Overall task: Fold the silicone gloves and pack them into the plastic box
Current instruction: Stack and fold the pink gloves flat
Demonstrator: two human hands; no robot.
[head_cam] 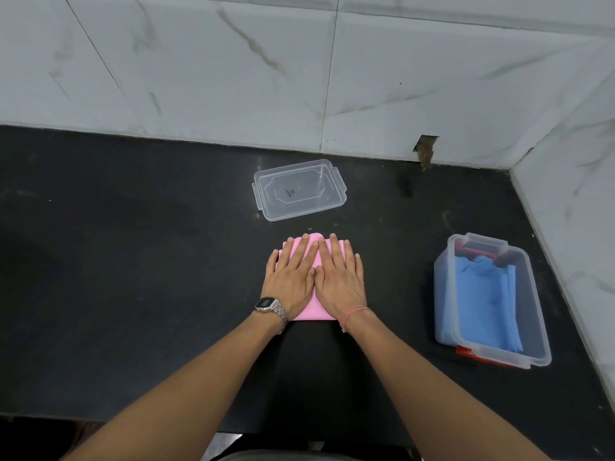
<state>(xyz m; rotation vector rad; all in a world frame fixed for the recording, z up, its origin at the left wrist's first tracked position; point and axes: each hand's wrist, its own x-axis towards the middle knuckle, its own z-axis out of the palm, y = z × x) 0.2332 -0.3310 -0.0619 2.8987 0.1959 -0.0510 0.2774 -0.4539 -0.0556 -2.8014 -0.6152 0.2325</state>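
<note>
A: Where is the pink glove [307, 309]?

B: Mid-table [133, 261], flat under the left hand [293, 277] and right hand [339, 277], fingers [332, 251] outstretched, pressing down, grasping nothing.

A: Room around?

B: Bare table left; tiled wall [233, 78] behind, another right.

A: Anything close?

B: The lid [299, 189] just beyond; the box [535, 327], holding blue gloves [482, 301], to the right.

Prob. a home kitchen: black stone counter [133, 261] w/ marble-look wall tiles [233, 78] in corner.
</note>
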